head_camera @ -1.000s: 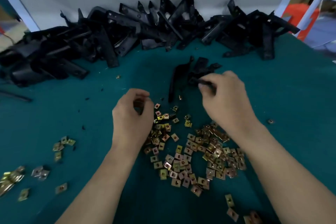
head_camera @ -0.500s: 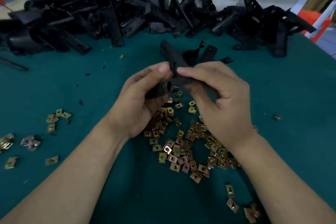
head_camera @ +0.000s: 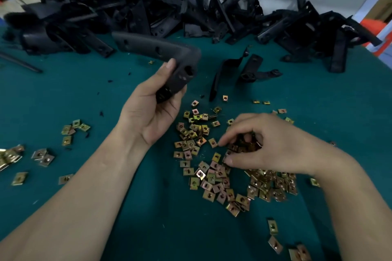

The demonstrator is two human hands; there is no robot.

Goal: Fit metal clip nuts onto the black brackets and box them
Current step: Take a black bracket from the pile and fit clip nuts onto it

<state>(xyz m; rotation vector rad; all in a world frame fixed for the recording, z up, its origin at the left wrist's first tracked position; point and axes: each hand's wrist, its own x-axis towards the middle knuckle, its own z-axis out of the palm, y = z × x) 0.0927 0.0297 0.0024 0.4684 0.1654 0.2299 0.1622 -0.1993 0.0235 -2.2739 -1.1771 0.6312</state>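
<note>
My left hand grips the lower end of a black L-shaped bracket and holds it raised above the green table, its long arm pointing left. My right hand is down on the pile of brass-coloured clip nuts, fingers curled into the heap with thumb and forefinger closing around nuts there. Whether a nut is pinched between them is hidden. Another black bracket lies flat on the table just beyond the nuts.
A long heap of black brackets runs along the back of the green table. Smaller groups of clip nuts lie scattered at the left, and a few near the front edge. A grey wall stands behind.
My right hand let go of the bracket and dropped down onto the nut pile. My left hand kept the bracket and swung it up and to the left.
</note>
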